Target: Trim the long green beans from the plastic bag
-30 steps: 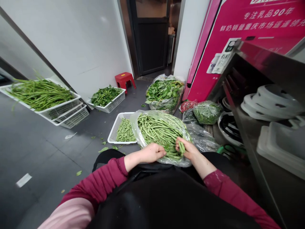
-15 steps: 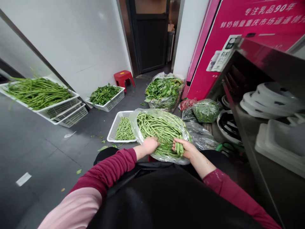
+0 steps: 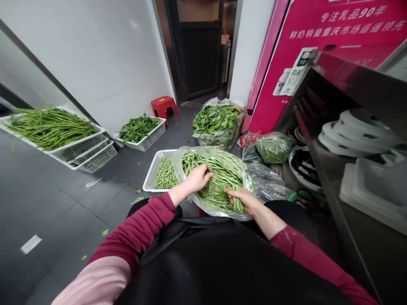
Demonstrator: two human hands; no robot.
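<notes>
A clear plastic bag full of long green beans lies open in front of me. My right hand is closed around a small bunch of bean pieces at the bag's near right side. Over the bag's left part, my left hand has its fingers pinched together; what they hold, if anything, is too small to make out. Left of the bag, a white basket holds short bean pieces, its right edge partly behind the bag.
Leafy greens fill a small white basket and a large bag. Stacked baskets with long stems stand left. A red stool is by the wall. A metal shelf with white containers stands close on my right.
My left hand has risen and moved slightly away from me over the beans. My right hand has shifted a little left, still holding the bunch.
</notes>
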